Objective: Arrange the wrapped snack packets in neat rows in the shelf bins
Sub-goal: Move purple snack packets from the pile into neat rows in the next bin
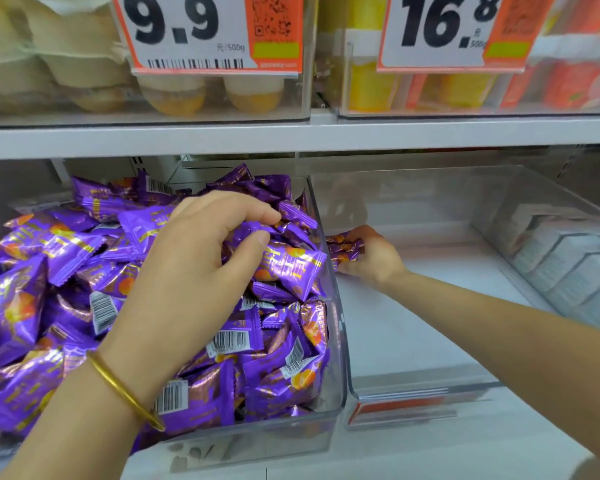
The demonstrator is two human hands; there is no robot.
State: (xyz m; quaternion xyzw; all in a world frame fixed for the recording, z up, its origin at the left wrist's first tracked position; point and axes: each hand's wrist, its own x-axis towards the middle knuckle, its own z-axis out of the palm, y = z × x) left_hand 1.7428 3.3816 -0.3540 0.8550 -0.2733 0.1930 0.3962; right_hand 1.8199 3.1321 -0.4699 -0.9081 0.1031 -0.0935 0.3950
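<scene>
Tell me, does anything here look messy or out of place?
The purple snack packets lie in a jumbled heap in the left clear bin, facing every way and piled above its rim, not in rows. The neighbouring bin holds only the few in the right hand.

The left bin (257,441) is heaped with purple packets (66,271); the right bin (413,323) is left largely bare-floored between clear walls (520,216).

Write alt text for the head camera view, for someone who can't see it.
A left hand grips purple snack packets heaped loosely in a clear shelf bin; the right hand holds a few more packets inside the neighbouring bin. Price tags hang above.
</scene>
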